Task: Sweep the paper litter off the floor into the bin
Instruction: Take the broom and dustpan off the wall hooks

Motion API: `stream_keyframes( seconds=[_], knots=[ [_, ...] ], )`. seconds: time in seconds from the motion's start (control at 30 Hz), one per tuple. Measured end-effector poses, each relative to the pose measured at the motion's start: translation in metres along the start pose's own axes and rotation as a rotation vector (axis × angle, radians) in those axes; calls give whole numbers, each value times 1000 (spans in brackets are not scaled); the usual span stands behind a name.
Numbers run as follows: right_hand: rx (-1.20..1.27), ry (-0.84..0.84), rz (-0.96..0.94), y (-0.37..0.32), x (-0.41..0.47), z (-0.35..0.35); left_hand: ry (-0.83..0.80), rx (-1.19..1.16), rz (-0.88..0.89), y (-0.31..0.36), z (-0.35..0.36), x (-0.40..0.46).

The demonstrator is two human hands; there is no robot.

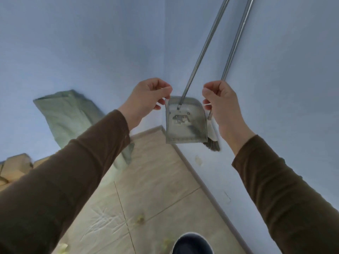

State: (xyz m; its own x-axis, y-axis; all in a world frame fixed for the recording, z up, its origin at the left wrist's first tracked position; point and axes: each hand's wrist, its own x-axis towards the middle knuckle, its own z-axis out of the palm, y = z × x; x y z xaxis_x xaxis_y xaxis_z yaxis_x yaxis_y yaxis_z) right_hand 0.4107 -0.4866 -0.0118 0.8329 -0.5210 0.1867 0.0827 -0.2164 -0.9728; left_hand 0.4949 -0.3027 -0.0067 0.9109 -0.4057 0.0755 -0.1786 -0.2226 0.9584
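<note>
We raise left hand (146, 99) and right hand (222, 103), fingers curled, each pinching something thin and white; dustpan (185, 123) and broom (212, 142) lean in far corner

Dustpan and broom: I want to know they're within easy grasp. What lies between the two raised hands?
In the head view, the dustpan and its metal handle show between the left hand and right hand; the broom stands just behind, against the blue wall.
</note>
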Motion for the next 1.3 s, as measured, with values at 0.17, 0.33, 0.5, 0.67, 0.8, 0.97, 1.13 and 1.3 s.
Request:
stream_keyframes(
  seconds=[0.17,0.33,0.5,0.67,0.8,0.97,1.13,1.3],
  knots=[
    [-77,67,-58,-12,72,-18,-28,53,76,30,21,77],
    [-141,109,-109,-22,132,-36,-35,73,156,54,44,143],
    [-174,142,-152,-36,184,-56,-46,69,238,78,65,200],
    [-220,164,-204,-51,227,-74,-73,39,286,102,89,246],
    [-242,198,-224,-61,255,-90,-101,-1,296,117,107,280],
    [-355,212,-253,-75,287,-109,-118,34,341,133,120,319],
    [-433,219,-264,-85,317,-115,-71,63,395,147,129,348],
    [-557,257,-279,-93,342,-112,87,185,424,154,135,379]
  ],
)
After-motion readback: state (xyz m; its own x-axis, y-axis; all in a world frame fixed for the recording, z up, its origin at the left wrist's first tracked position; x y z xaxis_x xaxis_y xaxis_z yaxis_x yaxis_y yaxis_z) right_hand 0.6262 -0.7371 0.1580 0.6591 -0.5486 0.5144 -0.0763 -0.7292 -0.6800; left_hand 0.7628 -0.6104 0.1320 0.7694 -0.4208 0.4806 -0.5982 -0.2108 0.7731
